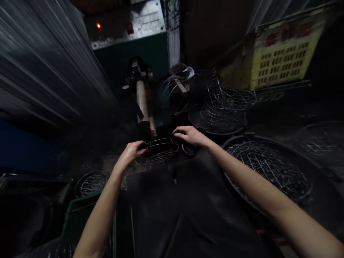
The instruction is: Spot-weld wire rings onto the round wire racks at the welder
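A round wire frame (pixel 161 156) made of thin bent wires is in front of my lap, below the machine's arm. My left hand (pixel 130 152) pinches its left side between thumb and fingers. My right hand (pixel 189 135) is at the upper right of the frame, its thumb and fingers pressed together. What lies between those fingertips is too dark and small to make out. Just above the frame, the pale rod-like arm (pixel 142 100) of a green machine (pixel 113 64) points down towards me.
A red lamp (pixel 98 25) glows on the machine's panel. To the right stand a wide basin (pixel 228 145) of wire pieces, a heap of wire rings (pixel 221 116) and a yellow crate (pixel 285 59). A green crate (pixel 70 211) sits at lower left, near more wire grids (pixel 94 182).
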A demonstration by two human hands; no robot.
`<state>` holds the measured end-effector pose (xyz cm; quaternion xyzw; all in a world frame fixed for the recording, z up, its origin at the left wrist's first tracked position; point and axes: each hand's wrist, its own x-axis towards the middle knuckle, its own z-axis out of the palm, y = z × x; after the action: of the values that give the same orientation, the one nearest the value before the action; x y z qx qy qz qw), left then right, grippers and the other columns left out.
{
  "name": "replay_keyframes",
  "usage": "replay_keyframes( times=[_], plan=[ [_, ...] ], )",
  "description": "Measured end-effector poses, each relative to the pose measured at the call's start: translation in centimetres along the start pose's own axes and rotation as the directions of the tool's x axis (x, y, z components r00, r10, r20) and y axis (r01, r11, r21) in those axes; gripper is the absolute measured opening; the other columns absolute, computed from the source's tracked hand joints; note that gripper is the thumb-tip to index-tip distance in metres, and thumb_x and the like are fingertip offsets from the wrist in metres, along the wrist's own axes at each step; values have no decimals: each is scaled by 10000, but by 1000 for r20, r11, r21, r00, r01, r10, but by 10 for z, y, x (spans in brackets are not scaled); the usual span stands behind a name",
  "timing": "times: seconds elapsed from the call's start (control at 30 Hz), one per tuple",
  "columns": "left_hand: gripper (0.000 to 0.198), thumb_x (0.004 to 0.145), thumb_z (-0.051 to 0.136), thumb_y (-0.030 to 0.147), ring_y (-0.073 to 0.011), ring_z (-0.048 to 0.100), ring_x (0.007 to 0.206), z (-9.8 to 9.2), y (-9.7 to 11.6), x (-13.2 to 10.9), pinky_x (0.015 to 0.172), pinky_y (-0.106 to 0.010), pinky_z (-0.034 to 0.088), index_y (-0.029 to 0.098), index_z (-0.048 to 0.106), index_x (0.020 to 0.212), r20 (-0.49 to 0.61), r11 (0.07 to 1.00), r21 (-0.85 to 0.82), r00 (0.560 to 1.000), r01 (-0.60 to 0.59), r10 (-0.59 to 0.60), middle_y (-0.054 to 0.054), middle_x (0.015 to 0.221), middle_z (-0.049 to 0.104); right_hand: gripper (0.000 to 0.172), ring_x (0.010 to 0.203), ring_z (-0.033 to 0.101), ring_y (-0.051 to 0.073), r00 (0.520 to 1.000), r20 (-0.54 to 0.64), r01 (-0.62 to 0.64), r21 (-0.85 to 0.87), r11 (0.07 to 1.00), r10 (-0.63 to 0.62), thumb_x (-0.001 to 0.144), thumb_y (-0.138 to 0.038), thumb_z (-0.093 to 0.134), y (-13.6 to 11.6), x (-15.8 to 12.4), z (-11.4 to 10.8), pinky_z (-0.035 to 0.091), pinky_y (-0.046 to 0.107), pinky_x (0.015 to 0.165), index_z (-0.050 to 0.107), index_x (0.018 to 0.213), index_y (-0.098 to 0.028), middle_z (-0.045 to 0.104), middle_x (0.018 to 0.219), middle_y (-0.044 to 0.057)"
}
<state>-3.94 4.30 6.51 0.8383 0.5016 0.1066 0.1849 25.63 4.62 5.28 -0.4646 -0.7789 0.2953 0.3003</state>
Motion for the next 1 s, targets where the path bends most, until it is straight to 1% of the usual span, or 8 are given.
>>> replay_keyframes(
  times=[0.13,0.3,0.37,0.47,0.53,0.7,0.87,1.0],
  plan=[
    [264,788,569,354,-142,602,716,-2,1,-2,670,-228,448,176,641,970,-11,1000,13,1000,-7,8,-15,816,680,190,865,592,160,975,201,127,-175,976,-91,822,-250,580,-8,4,11,418,259,780,671,974,-183,655,939,46],
    [264,794,558,365,-143,603,716,-6,4,-9,675,-234,456,184,636,970,-16,999,43,1000,-25,26,-19,835,683,180,794,564,157,930,359,187,-283,941,-76,772,-272,652,-22,17,19,402,238,681,672,910,-159,628,856,49],
    [280,799,550,382,-158,618,768,-8,1,-16,718,-247,464,192,633,988,-8,999,34,1000,-30,30,-27,879,689,183,786,568,146,928,361,179,-223,958,-90,781,-278,641,-25,18,16,405,231,679,662,921,-162,637,873,40],
    [303,801,544,412,-175,631,838,-11,-10,-32,761,-257,467,196,635,995,-6,1000,5,1000,-5,5,-35,928,693,190,836,591,138,958,266,149,-130,980,-110,818,-249,588,-22,13,11,416,233,741,643,984,-177,659,941,28],
    [313,801,541,428,-179,635,835,-13,-18,-44,748,-257,470,195,638,986,-21,999,0,999,39,-39,-36,925,695,192,863,603,144,971,219,132,-145,981,-98,826,-232,572,-16,7,12,417,238,777,646,993,-172,671,955,34],
    [298,812,527,409,-172,638,800,-17,-32,-66,720,-253,481,186,634,979,-47,995,32,995,89,-88,-38,901,694,250,912,609,174,929,362,181,-264,947,-77,799,-260,617,-12,3,41,415,227,756,661,1035,-189,678,1002,54],
    [262,860,455,271,-180,616,865,-9,-35,-76,798,-278,474,161,601,1047,-87,964,264,996,-4,28,-77,956,657,215,812,610,170,881,471,225,-326,918,-48,831,-295,573,-26,12,64,400,226,670,672,1008,-224,676,873,39],
    [323,872,426,231,-216,577,935,2,-28,-81,825,-312,462,166,527,1172,-154,853,520,987,37,50,-104,988,624,250,876,577,190,915,386,267,-366,891,-115,848,-334,547,-32,10,60,409,245,703,663,1017,-191,611,964,88]
  ],
)
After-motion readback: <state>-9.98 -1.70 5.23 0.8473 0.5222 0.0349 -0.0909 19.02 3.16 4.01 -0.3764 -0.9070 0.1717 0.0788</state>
